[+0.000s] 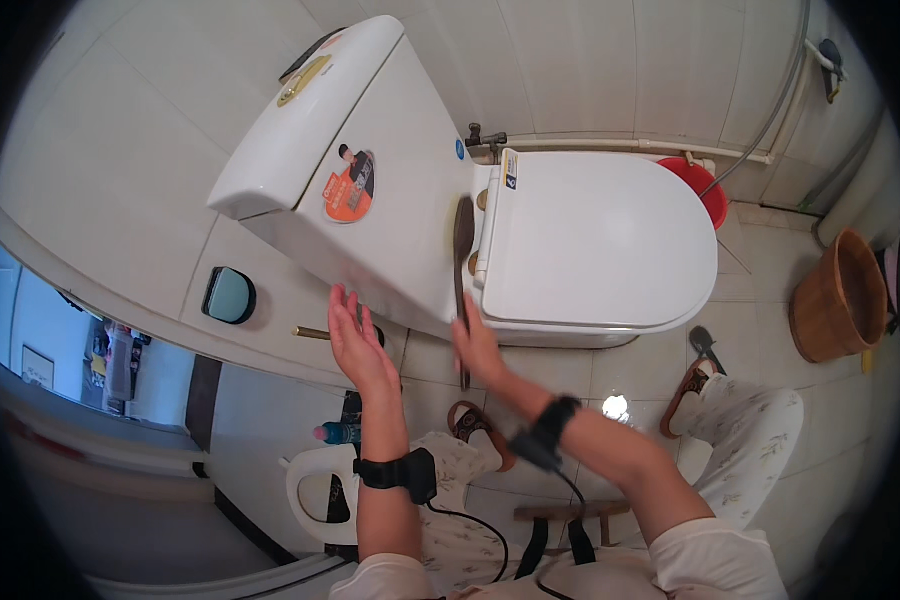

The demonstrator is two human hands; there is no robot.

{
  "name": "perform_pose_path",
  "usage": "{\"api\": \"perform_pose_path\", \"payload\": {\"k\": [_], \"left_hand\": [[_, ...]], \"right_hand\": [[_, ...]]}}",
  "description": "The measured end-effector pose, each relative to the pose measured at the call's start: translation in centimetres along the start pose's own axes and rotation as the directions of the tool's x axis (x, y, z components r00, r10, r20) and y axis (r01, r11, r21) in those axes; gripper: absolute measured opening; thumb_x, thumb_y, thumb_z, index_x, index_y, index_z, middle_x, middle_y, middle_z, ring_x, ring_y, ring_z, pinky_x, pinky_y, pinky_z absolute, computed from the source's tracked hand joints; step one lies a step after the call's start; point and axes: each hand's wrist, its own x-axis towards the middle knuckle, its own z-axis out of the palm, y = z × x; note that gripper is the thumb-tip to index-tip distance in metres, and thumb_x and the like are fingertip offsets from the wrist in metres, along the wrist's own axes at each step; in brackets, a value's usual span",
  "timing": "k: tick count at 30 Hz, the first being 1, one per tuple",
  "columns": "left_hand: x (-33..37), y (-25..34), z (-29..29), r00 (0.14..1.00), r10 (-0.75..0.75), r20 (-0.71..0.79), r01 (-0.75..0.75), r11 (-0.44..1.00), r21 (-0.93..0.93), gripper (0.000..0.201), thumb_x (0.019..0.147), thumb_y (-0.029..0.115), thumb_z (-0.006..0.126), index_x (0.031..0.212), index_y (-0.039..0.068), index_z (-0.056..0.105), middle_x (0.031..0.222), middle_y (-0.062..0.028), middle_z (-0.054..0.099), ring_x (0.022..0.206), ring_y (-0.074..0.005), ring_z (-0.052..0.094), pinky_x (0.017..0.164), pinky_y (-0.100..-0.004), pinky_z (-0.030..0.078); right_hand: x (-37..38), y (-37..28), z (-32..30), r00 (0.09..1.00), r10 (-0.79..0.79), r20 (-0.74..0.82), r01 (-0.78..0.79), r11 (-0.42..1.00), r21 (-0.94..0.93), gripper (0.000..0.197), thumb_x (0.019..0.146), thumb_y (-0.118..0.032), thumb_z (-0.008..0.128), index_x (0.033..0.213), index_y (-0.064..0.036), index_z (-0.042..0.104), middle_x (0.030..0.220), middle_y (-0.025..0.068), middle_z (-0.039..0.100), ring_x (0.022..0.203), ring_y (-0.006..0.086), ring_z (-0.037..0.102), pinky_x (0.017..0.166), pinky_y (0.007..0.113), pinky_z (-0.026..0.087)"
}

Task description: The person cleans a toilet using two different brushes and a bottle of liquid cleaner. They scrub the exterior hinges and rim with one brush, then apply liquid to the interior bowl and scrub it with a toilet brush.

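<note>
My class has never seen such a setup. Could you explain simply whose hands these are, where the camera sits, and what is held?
No machine here: these are one person's bare hands, filmed by a wide fisheye camera worn on the head, so straight edges bend. The right hand grips a long dark brown brush-like tool, its oval head beside the closed white toilet lid. The left hand is open near the white tank, which bears an orange sticker. Black straps circle both forearms. A brown wooden bucket stands on the floor.
</note>
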Motion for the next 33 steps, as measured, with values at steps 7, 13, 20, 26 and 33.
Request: {"api": "perform_pose_path", "payload": {"k": [7,13,20,26,33], "left_hand": [[-0.7,0.5,-1.1,0.999,0.005,0.034,-0.005,1.0,-0.002,0.046,0.094,0.03,0.039,0.13,0.002,0.035,0.134,-0.0093,0.036,0.122,-0.0213,0.035,0.102,-0.0347,0.026],[-0.4,0.5,-1.5,1.0,-0.015,-0.008,0.015,1.0,-0.016,0.044,0.094,0.029,0.04,0.128,0.002,0.036,0.133,-0.0093,0.037,0.123,-0.0216,0.035,0.102,-0.0345,0.026],[-0.5,1.5,-1.8,1.0,0.002,0.007,-0.002,0.999,-0.035,0.044,0.094,0.028,0.04,0.128,0.001,0.037,0.132,-0.0103,0.038,0.122,-0.0222,0.035,0.102,-0.0356,0.026],[-0.4,1.2,-1.9,1.0,0.001,0.008,-0.001,0.998,-0.055,0.044,0.094,0.028,0.04,0.128,0.001,0.037,0.133,-0.0111,0.037,0.123,-0.0232,0.035,0.103,-0.0367,0.025],[-0.6,0.5,-3.0,1.0,-0.02,0.017,0.02,1.0,-0.006,0.043,0.094,0.028,0.041,0.127,0.002,0.04,0.131,-0.0098,0.04,0.123,-0.0202,0.035,0.102,-0.0348,0.025]], "right_hand": [[-12.5,4.4,3.1,0.997,-0.003,0.071,0.0,0.999,0.035,0.057,0.09,-0.011,0.041,0.14,-0.0137,0.014,0.066,0.0062,0.047,0.044,0.0106,0.043,0.043,0.027,0.04],[-3.8,-4.5,4.1,0.988,-0.147,-0.041,0.149,0.987,0.059,0.058,0.09,-0.012,0.041,0.14,-0.0135,0.011,0.061,0.0088,0.048,0.043,0.0153,0.045,0.043,0.029,0.04],[-11.7,2.2,4.1,0.982,0.178,0.057,-0.174,0.982,-0.07,0.061,0.088,-0.011,0.043,0.14,-0.0144,0.011,0.063,0.0157,0.052,0.047,0.0226,0.051,0.048,0.035,0.042],[-5.3,1.7,1.9,0.992,-0.11,-0.057,0.096,0.972,-0.214,0.06,0.088,-0.015,0.044,0.139,-0.0161,0.014,0.062,0.0167,0.052,0.047,0.0267,0.053,0.048,0.039,0.043],[-12.3,3.9,-2.8,0.991,-0.108,0.077,0.133,0.82,-0.557,0.058,0.088,-0.014,0.047,0.138,-0.0177,0.02,0.063,0.0115,0.055,0.043,0.0189,0.051,0.043,0.033,0.043]]}}
